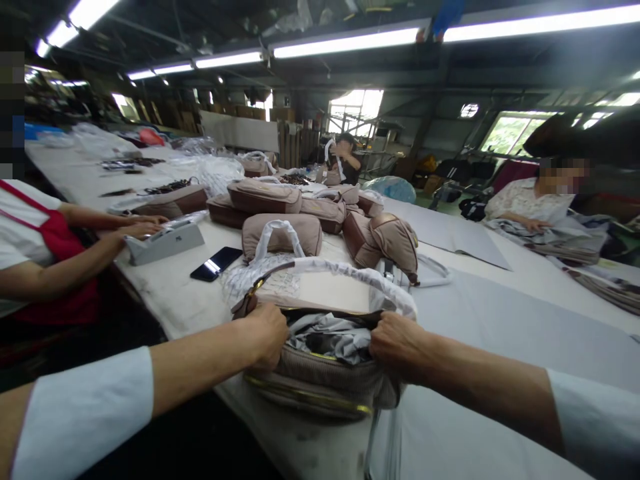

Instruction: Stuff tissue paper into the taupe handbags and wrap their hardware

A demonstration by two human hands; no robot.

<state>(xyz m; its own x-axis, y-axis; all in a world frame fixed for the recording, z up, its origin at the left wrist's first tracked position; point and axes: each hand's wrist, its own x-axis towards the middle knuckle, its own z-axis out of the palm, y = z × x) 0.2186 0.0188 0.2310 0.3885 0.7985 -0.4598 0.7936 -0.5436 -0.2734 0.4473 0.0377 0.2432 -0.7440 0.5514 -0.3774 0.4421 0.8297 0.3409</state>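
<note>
A taupe handbag (pixel 320 383) with gold zippers lies open at the near edge of the white table (pixel 500 320). Grey stuffing paper (pixel 330 337) fills its mouth, and white wrapping covers its handle and far side. My left hand (pixel 263 333) is closed on the bag's left rim. My right hand (pixel 397 343) is closed on the right rim. Both hands hold the opening apart, with the paper between them.
Several more taupe bags (pixel 283 233) lie piled mid-table, one tilted bag (pixel 395 243) just behind mine. A black phone (pixel 217 263) lies to the left. A person in a red apron (pixel 60 267) works at a grey box (pixel 165 243). Other people sit at the far right and back.
</note>
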